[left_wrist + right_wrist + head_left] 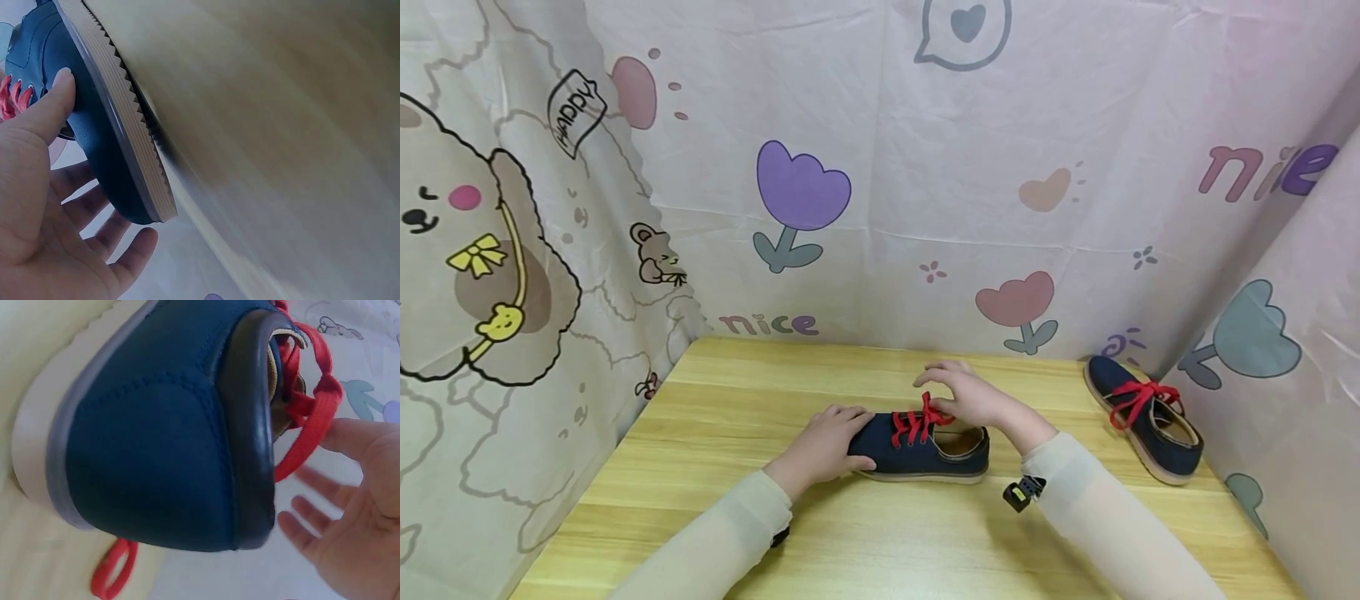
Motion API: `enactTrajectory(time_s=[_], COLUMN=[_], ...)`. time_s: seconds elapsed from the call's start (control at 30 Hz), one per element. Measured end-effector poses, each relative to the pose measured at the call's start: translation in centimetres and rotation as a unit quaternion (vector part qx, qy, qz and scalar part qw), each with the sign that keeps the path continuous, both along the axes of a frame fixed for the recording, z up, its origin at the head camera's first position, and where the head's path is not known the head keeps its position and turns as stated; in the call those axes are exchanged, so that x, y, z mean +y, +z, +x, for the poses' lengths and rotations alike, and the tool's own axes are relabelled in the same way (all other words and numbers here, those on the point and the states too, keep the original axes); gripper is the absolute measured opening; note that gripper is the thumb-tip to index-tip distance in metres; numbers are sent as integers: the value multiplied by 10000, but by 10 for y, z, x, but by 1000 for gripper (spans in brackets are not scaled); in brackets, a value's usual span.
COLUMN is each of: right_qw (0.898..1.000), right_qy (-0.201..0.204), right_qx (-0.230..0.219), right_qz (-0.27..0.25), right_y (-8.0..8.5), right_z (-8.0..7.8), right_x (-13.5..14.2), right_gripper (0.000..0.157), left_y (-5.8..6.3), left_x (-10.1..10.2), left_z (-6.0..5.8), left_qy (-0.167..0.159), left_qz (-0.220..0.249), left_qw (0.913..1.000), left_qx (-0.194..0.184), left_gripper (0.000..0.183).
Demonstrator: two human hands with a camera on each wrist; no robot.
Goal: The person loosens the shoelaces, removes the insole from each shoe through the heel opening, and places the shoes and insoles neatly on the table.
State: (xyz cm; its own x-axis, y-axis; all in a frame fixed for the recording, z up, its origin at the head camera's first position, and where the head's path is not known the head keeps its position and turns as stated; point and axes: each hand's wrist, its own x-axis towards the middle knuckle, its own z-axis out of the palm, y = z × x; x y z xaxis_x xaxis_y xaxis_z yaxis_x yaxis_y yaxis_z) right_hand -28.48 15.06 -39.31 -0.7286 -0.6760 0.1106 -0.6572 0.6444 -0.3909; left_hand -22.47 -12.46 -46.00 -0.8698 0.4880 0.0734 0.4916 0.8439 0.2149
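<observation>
A navy shoe (895, 446) with red laces and a pale sole stands on the table, its toe to the left. My left hand (827, 442) grips the toe, with the thumb on the near side and the fingers over the top and far side. The left wrist view shows that thumb pressed against the navy upper (94, 125). Over the shoe's opening is my right hand (973, 400), its thumb at the red lace (927, 408) and its other fingers spread apart. A lace loop (322, 406) overlaps the thumb tip in the right wrist view.
A second navy shoe (1176, 450), its red laces tied in a bow, stands at the table's right side. Printed curtains (880, 275) hang behind and on both sides of the wooden table (880, 550).
</observation>
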Motion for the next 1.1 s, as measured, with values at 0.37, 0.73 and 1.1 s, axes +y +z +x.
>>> enactTrajectory(time_s=[0.37, 0.73, 1.1], right_qw=[9853, 9919, 9383], right_qy=[911, -328, -1339], right_qx=[1421, 101, -2303], right_qz=[276, -1224, -2205], right_y=[6, 4, 3], right_z=[4, 1, 1], right_x=[-6, -6, -8], right_gripper=[19, 13, 30], left_y=[-3, -1, -1], left_x=[0, 0, 1], left_z=[-1, -1, 1], left_qy=[17, 73, 93], left_qz=[26, -10, -82], left_qw=[10000, 10000, 9999], left_qx=[20, -6, -18], left_gripper=[79, 79, 78])
